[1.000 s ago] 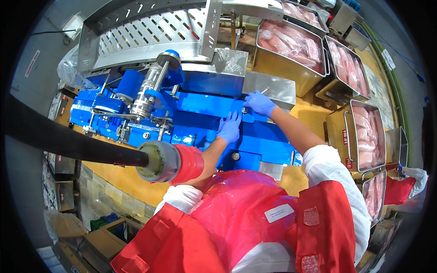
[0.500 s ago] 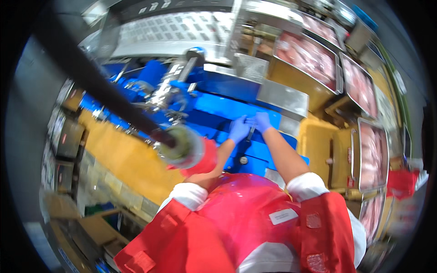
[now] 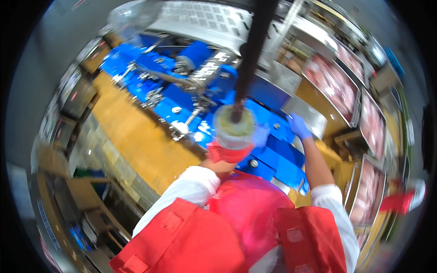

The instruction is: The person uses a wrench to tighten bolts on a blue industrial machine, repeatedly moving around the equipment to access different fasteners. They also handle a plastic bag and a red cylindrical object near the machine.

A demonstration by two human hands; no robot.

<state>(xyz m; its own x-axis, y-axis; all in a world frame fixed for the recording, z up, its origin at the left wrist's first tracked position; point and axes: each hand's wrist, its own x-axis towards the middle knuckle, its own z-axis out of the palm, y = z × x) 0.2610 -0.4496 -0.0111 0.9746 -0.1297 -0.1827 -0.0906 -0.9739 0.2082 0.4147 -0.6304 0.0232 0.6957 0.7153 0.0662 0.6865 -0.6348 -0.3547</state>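
Observation:
Both of my hands wear blue-violet gloves and reach over a blue machine [image 3: 259, 111] with flat panels and round knobs. My left hand [image 3: 261, 135] is at a blue panel, mostly hidden behind a hanging dark rod that ends in a translucent greenish cup [image 3: 234, 127] with a red collar; its fingers cannot be made out. Farther right, my right hand [image 3: 299, 126] is at the panel's right edge, beside a grey metal plate [image 3: 312, 116]. Its fingers look stretched out, with nothing visible in them, though motion blurs them.
Metal trays of pale pink meat [image 3: 330, 84] line the right side. The machine's shiny metal roller [image 3: 211, 68] and fittings lie to the left. Yellow floor [image 3: 136, 132] runs alongside, bordered by shelves with boxes [image 3: 82, 100]. A perforated white panel [image 3: 200, 20] rises behind.
My hands were close together at a slim part on the blue panel; now they are apart, the right one farther right. The view has shifted, and the hanging rod now covers much of my left hand.

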